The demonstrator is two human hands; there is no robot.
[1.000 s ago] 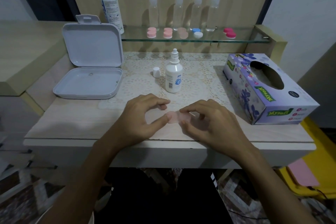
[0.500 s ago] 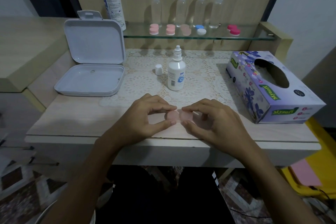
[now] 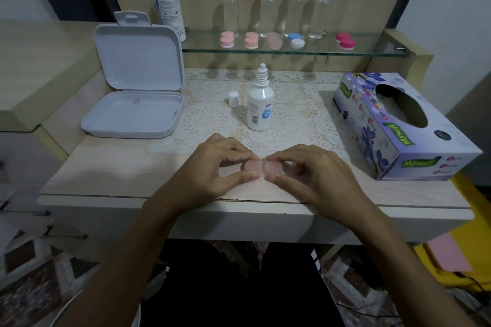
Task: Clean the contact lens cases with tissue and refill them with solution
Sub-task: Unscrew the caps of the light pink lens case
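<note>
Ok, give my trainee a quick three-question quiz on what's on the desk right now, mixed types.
1. True or false: the small bottle has its cap on.
2. Multiple choice: what do the left hand and right hand hold? A) a tissue B) a pale pink lens case C) the white box
3. Fill in: the blue-and-white case sits on the glass ____.

Key: 1 false, the cap stands on the mat to the bottle's left. 2 B, one hand on each lid. 3 shelf.
</note>
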